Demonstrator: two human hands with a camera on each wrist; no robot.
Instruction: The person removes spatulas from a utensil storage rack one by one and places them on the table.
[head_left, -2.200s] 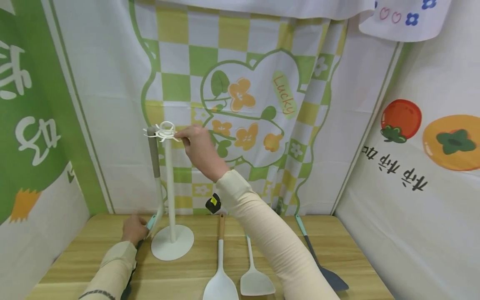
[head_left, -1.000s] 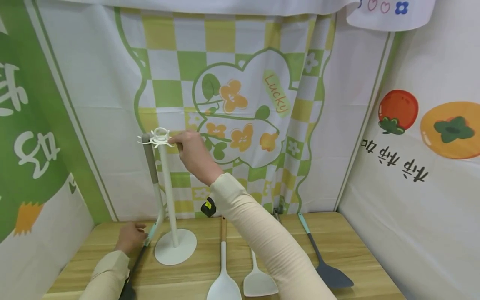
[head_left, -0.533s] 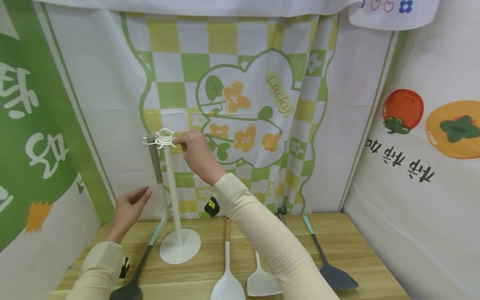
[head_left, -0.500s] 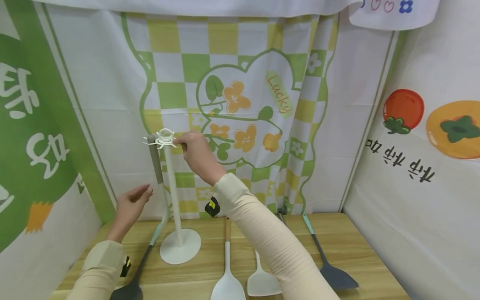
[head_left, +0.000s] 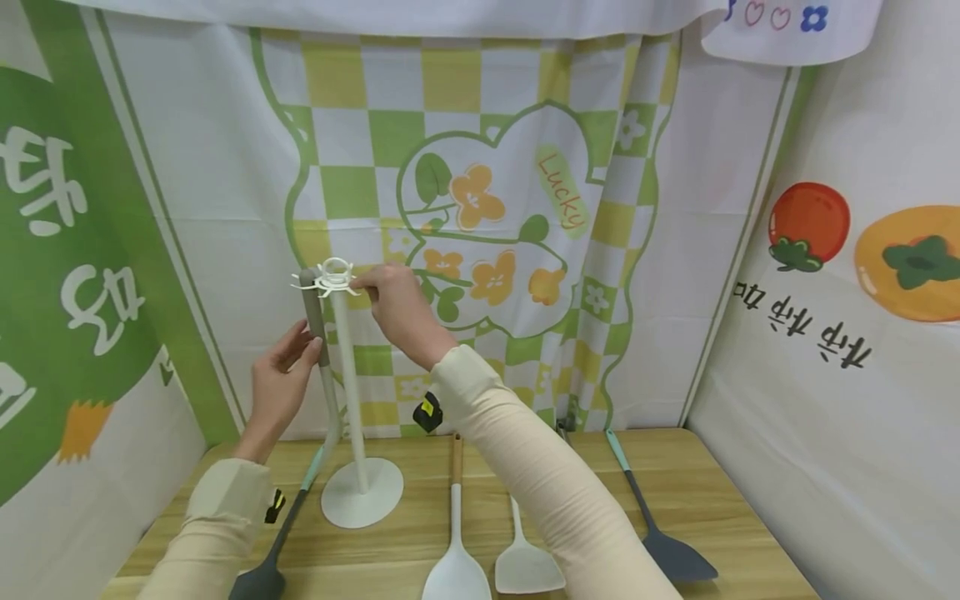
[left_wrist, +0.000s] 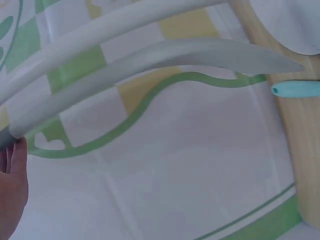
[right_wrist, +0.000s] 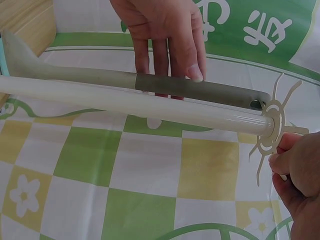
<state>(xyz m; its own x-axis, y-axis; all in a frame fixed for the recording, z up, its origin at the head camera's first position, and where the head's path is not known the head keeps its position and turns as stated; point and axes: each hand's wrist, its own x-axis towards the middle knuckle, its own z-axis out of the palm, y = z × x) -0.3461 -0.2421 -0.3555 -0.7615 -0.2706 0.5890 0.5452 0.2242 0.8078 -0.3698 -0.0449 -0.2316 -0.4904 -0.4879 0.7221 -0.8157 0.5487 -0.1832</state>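
Note:
A white utensil stand [head_left: 348, 383] rises from a round base, its top a ring of hooks [right_wrist: 270, 127]. From one hook hangs a pale spatula with a grey handle [head_left: 312, 317], its blade seen edge-on in the left wrist view [left_wrist: 240, 56]. My left hand [head_left: 281, 383] is at the lower part of this handle. In the right wrist view, its straight fingers [right_wrist: 160, 55] pass behind the handle and the thumb tip reaches its edge. My right hand [head_left: 401, 304] pinches a hook on the opposite side of the stand's top.
A dark spatula with a mint handle [head_left: 281, 533] lies left of the stand on the wooden table [head_left: 600, 500]. To the right lie a white spoon [head_left: 456, 567], a beige turner [head_left: 527, 562] and a dark turner [head_left: 667, 550]. A checked curtain [head_left: 348, 192] hangs behind.
My left hand has let go of the mint-handled spatula on the table and moved up to the hanging spatula's grey handle. My right hand keeps its pinch on the stand's top.

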